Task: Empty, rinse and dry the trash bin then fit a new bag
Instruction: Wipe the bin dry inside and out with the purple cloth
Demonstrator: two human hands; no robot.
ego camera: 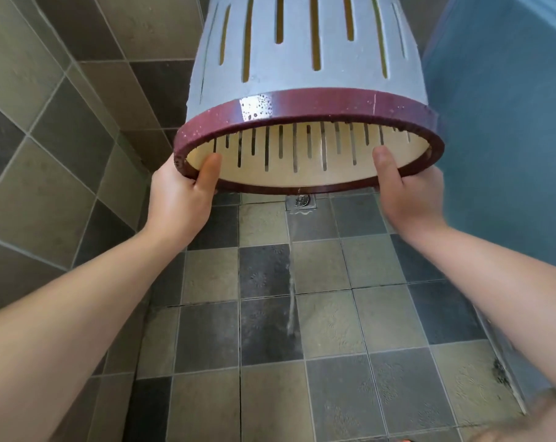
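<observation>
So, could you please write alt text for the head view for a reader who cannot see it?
Two bare hands, left hand and right hand, grip the maroon rim of a slotted grey trash bin held upside down, draining a thin stream of water onto the tiled floor near a floor drain.

a home bathroom or shower area: tiled walls [79, 138], wet tiled floor [334, 330], floor drain [301, 200].

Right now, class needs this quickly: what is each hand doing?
Left hand: grips the maroon rim of the upturned trash bin, thumb inside.
Right hand: grips the same rim on the other side, thumb inside.
</observation>
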